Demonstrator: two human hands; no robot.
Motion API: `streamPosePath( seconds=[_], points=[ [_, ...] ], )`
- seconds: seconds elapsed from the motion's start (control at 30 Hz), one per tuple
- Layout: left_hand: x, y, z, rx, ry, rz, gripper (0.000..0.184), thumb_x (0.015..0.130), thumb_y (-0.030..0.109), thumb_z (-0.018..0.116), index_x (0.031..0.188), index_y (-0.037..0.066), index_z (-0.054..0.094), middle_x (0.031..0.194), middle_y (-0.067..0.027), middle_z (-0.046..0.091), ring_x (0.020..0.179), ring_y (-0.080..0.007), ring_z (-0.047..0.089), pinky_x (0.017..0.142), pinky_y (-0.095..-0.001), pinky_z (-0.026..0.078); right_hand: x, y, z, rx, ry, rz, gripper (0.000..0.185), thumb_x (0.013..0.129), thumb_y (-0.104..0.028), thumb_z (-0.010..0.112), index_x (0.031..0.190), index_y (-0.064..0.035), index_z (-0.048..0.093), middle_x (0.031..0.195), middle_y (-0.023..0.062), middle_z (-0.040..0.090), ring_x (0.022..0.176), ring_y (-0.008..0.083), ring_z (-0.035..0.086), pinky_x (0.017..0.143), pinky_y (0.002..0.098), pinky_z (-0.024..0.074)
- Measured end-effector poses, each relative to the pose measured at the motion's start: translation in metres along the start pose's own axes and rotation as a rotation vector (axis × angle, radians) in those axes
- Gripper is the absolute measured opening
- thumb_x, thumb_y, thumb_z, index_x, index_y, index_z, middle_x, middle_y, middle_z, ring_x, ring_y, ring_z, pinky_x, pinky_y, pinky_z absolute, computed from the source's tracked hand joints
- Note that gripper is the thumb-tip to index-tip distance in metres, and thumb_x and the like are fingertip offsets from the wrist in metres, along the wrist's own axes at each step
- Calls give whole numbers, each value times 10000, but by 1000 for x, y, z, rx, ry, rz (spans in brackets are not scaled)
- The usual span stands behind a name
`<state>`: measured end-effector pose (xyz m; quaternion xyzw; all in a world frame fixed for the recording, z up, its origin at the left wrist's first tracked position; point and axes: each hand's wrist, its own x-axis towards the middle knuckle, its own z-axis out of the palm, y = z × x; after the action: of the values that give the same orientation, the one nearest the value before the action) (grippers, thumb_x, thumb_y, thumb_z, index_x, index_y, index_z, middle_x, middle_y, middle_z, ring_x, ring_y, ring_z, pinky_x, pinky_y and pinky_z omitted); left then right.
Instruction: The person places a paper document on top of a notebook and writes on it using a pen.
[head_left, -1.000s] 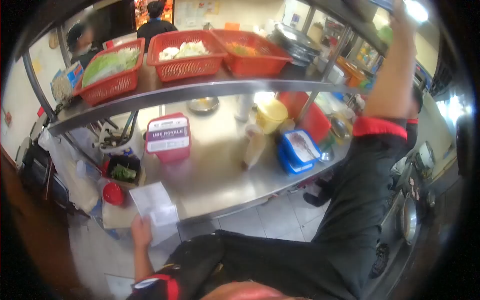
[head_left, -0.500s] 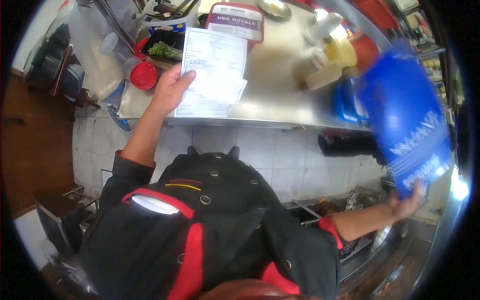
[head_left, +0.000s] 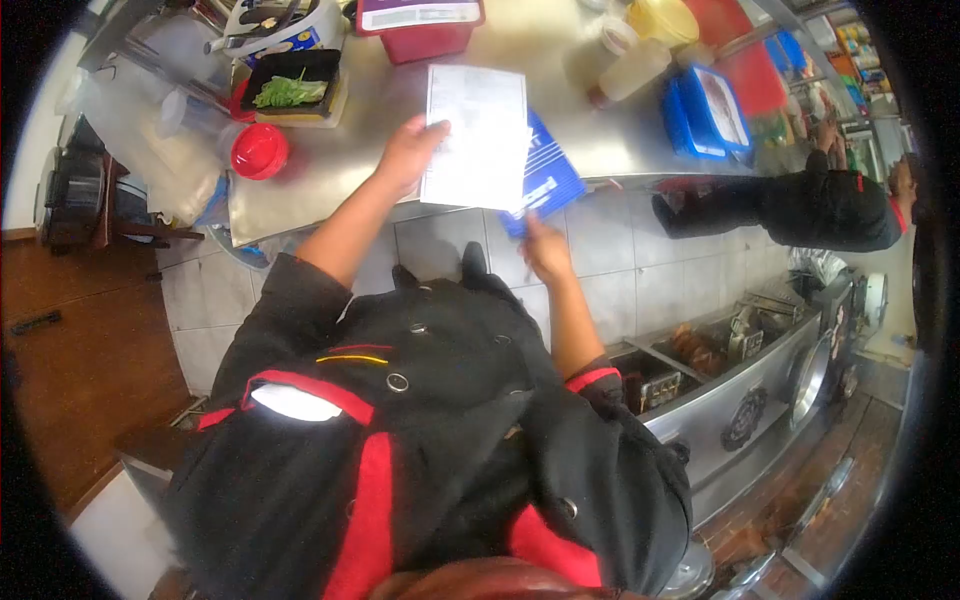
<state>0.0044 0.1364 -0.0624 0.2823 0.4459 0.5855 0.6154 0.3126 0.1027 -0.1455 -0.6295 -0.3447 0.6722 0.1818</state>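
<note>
My left hand (head_left: 408,157) grips the left edge of a white printed paper sheet (head_left: 474,140), thumb on top. The print is too washed out to read. My right hand (head_left: 546,250) is closed on the lower corner of a blue book (head_left: 552,176) with white lettering and stripes on its cover. Part of the book lies hidden behind the paper. Both items are held over the front edge of the steel table (head_left: 335,190).
On the table stand a red tub (head_left: 428,42), a black tray of leafy greens (head_left: 322,66), a red bowl (head_left: 260,151), a squeeze bottle (head_left: 633,72) and blue containers (head_left: 692,122). Stove burners (head_left: 690,350) are at my right. Another person (head_left: 825,205) is at far right.
My right hand has swung the blue book from the far right to behind the paper. The left hand with the paper has shifted right. The view has turned, showing another person at right.
</note>
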Motion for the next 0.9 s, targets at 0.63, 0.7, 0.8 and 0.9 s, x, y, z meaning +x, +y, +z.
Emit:
streamPosePath(
  seconds=[0.63,0.7,0.8,0.9],
  points=[
    [32,-90,-18,331,591,-82,327,988,330,646,919,14,697,723,-42,645,659,-141,587,592,-352,477,66,-138,12,-1209,80,-1063,420,873,-423,694,1150,-107,693,996,191,718,922,385,685,786,509,548],
    [32,-81,-20,599,597,-103,339,982,343,650,942,11,705,743,-55,667,673,-153,604,616,-359,489,73,-147,-6,-1196,53,-1091,447,891,-442,666,1212,-131,682,1006,197,717,933,375,686,797,503,552],
    [34,-71,-19,807,587,-108,366,968,366,659,998,6,719,795,-88,712,705,-182,643,664,-370,513,84,-166,-26,-1309,139,-919,460,909,-449,642,1246,-139,681,1035,207,717,949,375,688,817,494,554],
    [42,-65,-17,749,594,-103,385,954,375,670,1049,6,727,841,-112,741,736,-200,677,701,-367,533,105,-178,-40,-1322,201,-855,470,917,-456,636,1269,-148,680,1079,205,718,978,380,688,842,485,554]
  ],
)
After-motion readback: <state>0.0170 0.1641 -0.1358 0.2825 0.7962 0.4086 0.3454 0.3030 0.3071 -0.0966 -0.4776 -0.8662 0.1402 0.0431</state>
